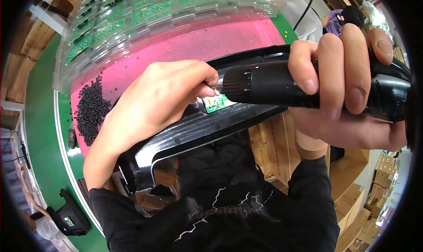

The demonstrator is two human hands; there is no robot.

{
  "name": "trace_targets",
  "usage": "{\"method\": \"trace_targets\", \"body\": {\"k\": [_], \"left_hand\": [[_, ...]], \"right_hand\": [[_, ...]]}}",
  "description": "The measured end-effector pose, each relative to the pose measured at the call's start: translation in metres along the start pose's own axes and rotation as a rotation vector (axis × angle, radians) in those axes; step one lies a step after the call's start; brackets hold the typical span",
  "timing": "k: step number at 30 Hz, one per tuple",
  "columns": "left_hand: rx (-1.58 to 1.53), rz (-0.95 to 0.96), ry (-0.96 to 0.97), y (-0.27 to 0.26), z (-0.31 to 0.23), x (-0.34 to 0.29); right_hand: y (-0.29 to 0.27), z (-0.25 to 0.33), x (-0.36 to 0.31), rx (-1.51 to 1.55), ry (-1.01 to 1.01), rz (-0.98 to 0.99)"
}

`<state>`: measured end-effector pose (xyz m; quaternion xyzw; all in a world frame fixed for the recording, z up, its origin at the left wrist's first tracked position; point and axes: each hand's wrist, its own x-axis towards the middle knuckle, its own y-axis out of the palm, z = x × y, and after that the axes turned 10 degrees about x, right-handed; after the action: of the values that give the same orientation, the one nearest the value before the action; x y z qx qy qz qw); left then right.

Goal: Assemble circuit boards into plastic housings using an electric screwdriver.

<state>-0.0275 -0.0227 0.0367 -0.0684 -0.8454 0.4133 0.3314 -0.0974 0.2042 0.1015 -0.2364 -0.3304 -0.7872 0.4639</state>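
My right hand [339, 84] is wrapped round a black electric screwdriver [269, 82], held nearly level with its nose to the left. My left hand [154, 93] reaches across from the left, thumb and forefinger pinched together right at the screwdriver's tip. What sits between those fingertips is too small and hidden to make out. Just beneath the tip, a small green circuit board [216, 107] lies in a long, glossy black plastic housing [189, 135]. My hands and the tool cover part of the board and housing.
Small black screws [90, 113] lie heaped on a pink mat [185, 42] at the left. Clear plastic trays [145, 14] of green circuit boards stand at the back. Another black part [68, 214] rests lower left. Cardboard boxes [352, 199] are lower right; a person [339, 20] is far right.
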Motion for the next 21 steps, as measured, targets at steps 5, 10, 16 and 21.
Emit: {"method": "trace_targets", "body": {"k": [5, 10, 16, 21], "left_hand": [[-0.075, 0.010, -0.025, 0.019, 0.010, 0.001], [-0.067, -0.010, -0.114, 0.022, 0.024, 0.005], [-0.045, 0.112, -0.144, 0.034, 0.031, 0.001], [-0.052, 0.267, -0.194, 0.033, 0.031, -0.007]], "right_hand": [[-0.016, -0.007, -0.004, -0.028, 0.069, 0.100], [-0.056, -0.020, -0.006, 0.005, 0.049, 0.134], [-0.085, -0.028, -0.019, -0.160, 0.079, -0.037], [-0.090, -0.042, -0.031, -0.123, 0.126, -0.212]]}}
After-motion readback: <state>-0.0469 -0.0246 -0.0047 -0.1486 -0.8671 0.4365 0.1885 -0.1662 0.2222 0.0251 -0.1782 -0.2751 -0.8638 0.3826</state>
